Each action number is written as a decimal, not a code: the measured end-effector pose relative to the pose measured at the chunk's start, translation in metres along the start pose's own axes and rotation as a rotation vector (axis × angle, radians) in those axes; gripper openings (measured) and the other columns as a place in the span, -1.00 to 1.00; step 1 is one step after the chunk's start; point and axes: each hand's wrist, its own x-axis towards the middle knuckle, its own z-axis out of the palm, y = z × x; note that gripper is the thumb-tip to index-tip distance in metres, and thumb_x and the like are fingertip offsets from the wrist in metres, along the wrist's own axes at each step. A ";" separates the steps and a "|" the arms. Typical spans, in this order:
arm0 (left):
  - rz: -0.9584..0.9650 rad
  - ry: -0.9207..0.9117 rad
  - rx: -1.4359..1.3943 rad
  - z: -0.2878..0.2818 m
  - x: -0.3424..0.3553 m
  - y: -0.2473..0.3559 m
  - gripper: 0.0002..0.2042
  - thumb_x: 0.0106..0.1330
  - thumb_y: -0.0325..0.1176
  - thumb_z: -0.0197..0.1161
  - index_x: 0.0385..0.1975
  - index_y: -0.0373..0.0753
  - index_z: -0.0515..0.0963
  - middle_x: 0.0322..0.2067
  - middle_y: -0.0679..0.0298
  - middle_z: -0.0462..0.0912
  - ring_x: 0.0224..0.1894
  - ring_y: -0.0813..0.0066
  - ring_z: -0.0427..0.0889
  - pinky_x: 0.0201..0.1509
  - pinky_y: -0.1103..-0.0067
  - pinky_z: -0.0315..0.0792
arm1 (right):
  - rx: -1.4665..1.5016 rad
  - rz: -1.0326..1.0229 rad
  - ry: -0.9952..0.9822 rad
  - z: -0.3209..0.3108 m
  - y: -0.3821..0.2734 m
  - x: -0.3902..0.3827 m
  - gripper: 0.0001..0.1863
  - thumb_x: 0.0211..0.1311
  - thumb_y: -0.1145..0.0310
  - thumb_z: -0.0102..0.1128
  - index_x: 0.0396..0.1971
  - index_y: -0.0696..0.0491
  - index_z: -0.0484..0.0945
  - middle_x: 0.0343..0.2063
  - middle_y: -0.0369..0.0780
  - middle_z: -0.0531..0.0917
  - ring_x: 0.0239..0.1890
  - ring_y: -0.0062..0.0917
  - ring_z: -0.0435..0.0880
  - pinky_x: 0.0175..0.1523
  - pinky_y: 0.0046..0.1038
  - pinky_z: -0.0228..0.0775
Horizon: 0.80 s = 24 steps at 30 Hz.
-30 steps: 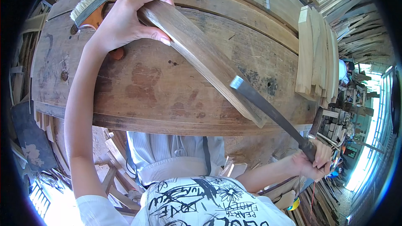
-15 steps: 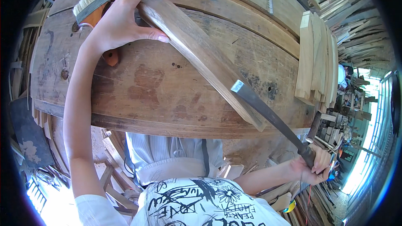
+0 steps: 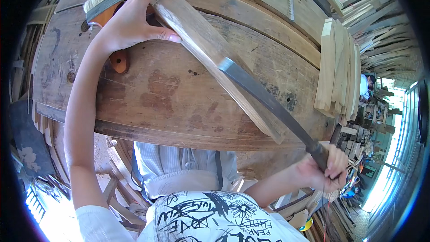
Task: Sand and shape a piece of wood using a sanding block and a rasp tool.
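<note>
My left hand (image 3: 134,24) is at the far end of a brown wooden bar (image 3: 215,58). Its thumb presses the near side and its fingers reach over the far side. The bar lies slantwise on a worn wooden workbench (image 3: 143,94), its other end close to the front edge. My right hand (image 3: 327,170) is closed round the dark handle of a long chisel (image 3: 268,103). The blade points up and left over the bar, its bright tip around the bar's middle; whether it touches cannot be told. A wide paintbrush (image 3: 105,9) with pale bristles lies partly hidden behind my left hand.
Several pale pointed wooden pieces (image 3: 333,67) stand together at the bench's right end. A ruler (image 3: 290,4) lies toward the back. Stacked timber (image 3: 385,40) fills the far right, where a person (image 3: 366,85) is seen in the distance.
My right hand has moved left and a little down. The chisel's tip has slid up and left along the bar. My left hand keeps its hold, with the bar almost unmoved.
</note>
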 end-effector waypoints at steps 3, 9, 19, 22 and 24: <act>-0.032 -0.044 -0.056 -0.005 0.003 0.003 -0.09 -0.30 -0.34 0.49 0.19 -0.16 0.16 0.05 0.26 0.37 0.04 0.40 0.40 0.22 0.50 0.21 | -0.037 -0.026 0.017 -0.001 -0.023 0.002 -0.79 -0.05 0.46 -0.02 -0.74 -0.03 0.18 -0.87 -0.44 0.24 -0.82 -0.74 0.24 -0.62 -0.73 0.20; -0.042 -0.036 0.116 -0.011 0.005 -0.008 -0.22 -0.34 -0.36 0.50 0.05 -0.25 0.32 -0.07 0.27 0.48 -0.01 0.48 0.43 0.19 0.58 0.23 | -0.073 -0.081 -0.064 0.007 -0.014 0.002 -0.78 -0.05 0.47 -0.03 -0.76 -0.04 0.18 -0.86 -0.43 0.25 -0.81 -0.74 0.24 -0.59 -0.73 0.20; -0.125 -0.095 0.029 -0.013 0.000 -0.003 -0.36 -0.28 -0.40 0.47 -0.07 -0.23 0.40 -0.10 0.35 0.48 -0.05 0.54 0.43 0.14 0.60 0.27 | 0.011 0.042 -0.052 0.005 0.021 -0.001 -0.75 0.00 0.42 -0.04 -0.77 -0.05 0.16 -0.83 -0.44 0.23 -0.76 -0.73 0.20 -0.48 -0.63 0.17; -0.204 -0.093 0.018 -0.015 -0.001 0.000 -0.38 -0.27 -0.44 0.46 -0.08 -0.22 0.41 -0.13 0.36 0.51 -0.09 0.56 0.45 0.08 0.61 0.31 | -0.005 0.029 -0.068 -0.005 -0.001 0.003 -0.76 -0.02 0.43 -0.03 -0.75 -0.05 0.15 -0.83 -0.44 0.22 -0.76 -0.75 0.21 -0.49 -0.67 0.18; -0.225 -0.097 0.030 -0.016 0.000 0.001 -0.39 -0.27 -0.45 0.45 -0.08 -0.21 0.41 -0.14 0.37 0.52 -0.10 0.57 0.46 0.06 0.62 0.32 | -0.048 0.010 -0.063 -0.008 -0.019 0.005 -0.78 -0.03 0.45 -0.02 -0.74 -0.04 0.17 -0.83 -0.44 0.23 -0.77 -0.76 0.23 -0.52 -0.68 0.18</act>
